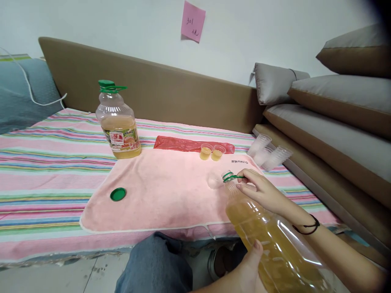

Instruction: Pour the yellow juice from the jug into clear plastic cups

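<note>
A large clear plastic bottle (pixel 275 240) of yellow liquid is tilted, its uncapped mouth toward the left. My right hand (pixel 258 185) grips the green handle ring at the bottle's neck. Lower down, my left hand (pixel 246 270) supports the bottle's side, thumb on top, its other fingers hidden. Beside the mouth is a small clear plastic cup (pixel 214 180) on the pink cloth (pixel 171 195); whether liquid is flowing into it, I cannot tell. Two small cups (pixel 206 151) of yellow liquid stand behind. A green cap (pixel 117 194) lies on the cloth's left part.
A second, capped bottle (pixel 120 134) stands upright at the back left. Stacks of clear cups (pixel 269 152) lie at the right, by piled cushions (pixel 336 126). A red plastic bag (pixel 180 143) lies flat behind the cloth. The bed's front edge is near my knee (pixel 155 264).
</note>
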The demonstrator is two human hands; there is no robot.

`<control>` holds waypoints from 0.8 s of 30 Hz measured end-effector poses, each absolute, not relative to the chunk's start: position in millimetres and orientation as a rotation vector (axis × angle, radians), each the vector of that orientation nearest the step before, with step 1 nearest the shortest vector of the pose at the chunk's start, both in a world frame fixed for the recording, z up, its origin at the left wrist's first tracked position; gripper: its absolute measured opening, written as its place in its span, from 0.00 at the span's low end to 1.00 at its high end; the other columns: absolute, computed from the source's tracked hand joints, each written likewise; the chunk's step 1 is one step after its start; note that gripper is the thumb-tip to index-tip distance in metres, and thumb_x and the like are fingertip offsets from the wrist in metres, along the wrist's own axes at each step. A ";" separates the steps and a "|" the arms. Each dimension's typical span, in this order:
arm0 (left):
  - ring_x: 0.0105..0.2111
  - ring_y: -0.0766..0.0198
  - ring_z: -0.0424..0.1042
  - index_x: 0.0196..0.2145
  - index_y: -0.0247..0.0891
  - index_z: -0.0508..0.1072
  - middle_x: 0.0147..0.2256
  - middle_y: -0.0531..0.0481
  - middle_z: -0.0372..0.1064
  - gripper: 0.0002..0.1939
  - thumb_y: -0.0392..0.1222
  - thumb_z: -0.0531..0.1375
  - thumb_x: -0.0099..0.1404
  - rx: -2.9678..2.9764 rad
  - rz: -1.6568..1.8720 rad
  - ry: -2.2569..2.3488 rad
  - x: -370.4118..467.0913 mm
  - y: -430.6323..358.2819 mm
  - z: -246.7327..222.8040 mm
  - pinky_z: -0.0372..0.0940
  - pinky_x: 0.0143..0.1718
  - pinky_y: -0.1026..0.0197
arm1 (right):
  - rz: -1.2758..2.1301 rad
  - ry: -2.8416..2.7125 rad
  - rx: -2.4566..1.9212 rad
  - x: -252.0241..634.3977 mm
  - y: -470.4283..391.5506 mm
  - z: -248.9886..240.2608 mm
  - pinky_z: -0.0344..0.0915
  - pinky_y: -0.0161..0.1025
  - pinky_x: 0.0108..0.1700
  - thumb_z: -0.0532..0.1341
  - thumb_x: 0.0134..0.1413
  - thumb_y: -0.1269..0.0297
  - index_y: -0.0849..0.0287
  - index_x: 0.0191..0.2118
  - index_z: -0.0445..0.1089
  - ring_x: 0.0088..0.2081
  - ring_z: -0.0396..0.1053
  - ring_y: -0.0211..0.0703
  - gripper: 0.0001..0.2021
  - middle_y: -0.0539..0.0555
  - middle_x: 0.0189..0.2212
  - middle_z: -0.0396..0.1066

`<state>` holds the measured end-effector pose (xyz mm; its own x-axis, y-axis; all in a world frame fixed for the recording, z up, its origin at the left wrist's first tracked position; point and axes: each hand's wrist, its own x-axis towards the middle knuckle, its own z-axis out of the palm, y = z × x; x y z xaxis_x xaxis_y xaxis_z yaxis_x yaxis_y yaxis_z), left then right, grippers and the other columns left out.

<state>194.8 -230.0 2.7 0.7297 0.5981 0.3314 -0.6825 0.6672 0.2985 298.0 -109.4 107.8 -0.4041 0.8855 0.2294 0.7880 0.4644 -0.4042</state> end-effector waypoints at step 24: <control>0.66 0.45 0.48 0.62 0.37 0.61 0.64 0.41 0.55 0.45 0.69 0.58 0.55 0.355 0.750 -0.124 204.8 -232.2 4.0 0.40 0.67 0.45 | 0.327 -2.346 -1.419 299.7 -109.3 111.9 0.61 0.42 0.35 0.54 0.59 0.61 0.56 0.32 0.62 0.33 0.62 0.44 0.07 0.51 0.29 0.65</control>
